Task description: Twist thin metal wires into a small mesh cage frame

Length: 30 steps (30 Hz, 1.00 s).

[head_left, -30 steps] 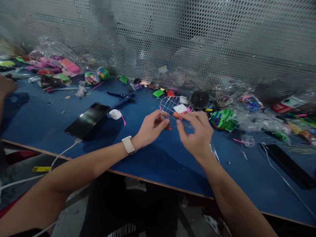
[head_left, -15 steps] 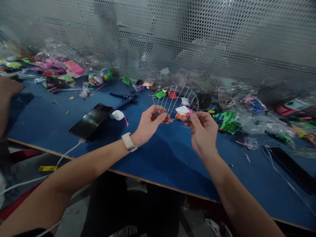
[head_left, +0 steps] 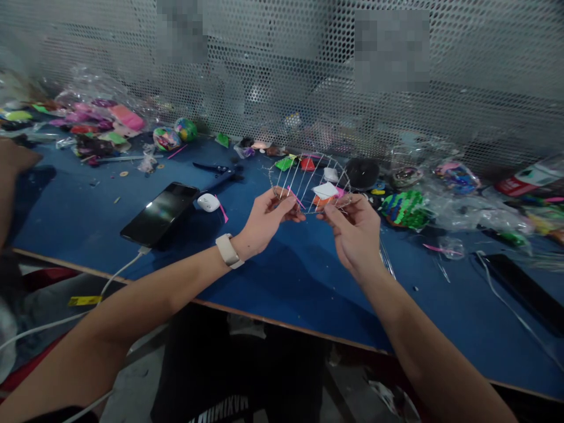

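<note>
Between my hands is a round wire frame (head_left: 308, 176) with several straight wires strung across it, held up above the blue table. My left hand (head_left: 269, 216) pinches its near left rim between thumb and fingers. At the near right rim, my right hand (head_left: 356, 230) also has thumb and fingers closed on the wire. Through the frame I see a white piece (head_left: 326, 191), an orange piece (head_left: 323, 201), a red piece (head_left: 308, 164) and a green piece (head_left: 285, 163). Fine detail at my fingertips is too small to make out.
A phone (head_left: 159, 214) with a white cable, a white case (head_left: 208, 202) and dark pliers (head_left: 218, 171) lie left. Right are a green ornament (head_left: 404, 209), plastic wrappings and a black power bank (head_left: 522, 288). A perforated metal panel (head_left: 273, 76) stands behind. Another person's hand (head_left: 17, 155) is far left.
My right hand has shifted slightly left along the near rim of the wire frame. My left hand keeps its hold. The view has moved a little.
</note>
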### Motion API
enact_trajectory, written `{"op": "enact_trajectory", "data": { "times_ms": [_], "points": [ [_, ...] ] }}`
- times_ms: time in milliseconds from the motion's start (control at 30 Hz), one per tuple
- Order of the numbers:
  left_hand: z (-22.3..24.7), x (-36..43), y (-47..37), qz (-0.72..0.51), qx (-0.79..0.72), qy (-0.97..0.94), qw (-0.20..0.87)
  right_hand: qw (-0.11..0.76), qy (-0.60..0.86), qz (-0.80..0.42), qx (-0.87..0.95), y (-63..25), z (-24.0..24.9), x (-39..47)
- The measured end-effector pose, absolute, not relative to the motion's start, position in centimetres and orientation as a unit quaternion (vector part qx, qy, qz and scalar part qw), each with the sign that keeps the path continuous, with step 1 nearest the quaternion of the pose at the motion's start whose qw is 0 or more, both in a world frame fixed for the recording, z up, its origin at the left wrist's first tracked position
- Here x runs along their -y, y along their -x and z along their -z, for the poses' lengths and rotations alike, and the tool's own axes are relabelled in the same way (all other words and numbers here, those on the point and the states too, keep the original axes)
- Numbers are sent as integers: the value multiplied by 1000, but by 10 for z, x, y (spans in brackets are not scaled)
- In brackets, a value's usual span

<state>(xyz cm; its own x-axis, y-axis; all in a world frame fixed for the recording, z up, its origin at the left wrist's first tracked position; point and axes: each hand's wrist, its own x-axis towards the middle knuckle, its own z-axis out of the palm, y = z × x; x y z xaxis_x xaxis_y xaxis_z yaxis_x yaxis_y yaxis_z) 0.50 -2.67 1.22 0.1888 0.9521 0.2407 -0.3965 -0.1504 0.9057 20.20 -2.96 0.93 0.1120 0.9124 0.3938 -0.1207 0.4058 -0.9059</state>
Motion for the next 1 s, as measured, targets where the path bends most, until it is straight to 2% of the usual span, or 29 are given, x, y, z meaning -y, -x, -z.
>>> {"op": "enact_trajectory", "data": {
  "times_ms": [433, 1000],
  "points": [
    [-11, 27, -8, -568, -291, -478, 604, 636, 360, -422, 537, -205, -8, 25],
    [-10, 27, -6, -552, -275, -520, 591, 652, 377, -390, 530, -203, -12, 29]
  ]
}}
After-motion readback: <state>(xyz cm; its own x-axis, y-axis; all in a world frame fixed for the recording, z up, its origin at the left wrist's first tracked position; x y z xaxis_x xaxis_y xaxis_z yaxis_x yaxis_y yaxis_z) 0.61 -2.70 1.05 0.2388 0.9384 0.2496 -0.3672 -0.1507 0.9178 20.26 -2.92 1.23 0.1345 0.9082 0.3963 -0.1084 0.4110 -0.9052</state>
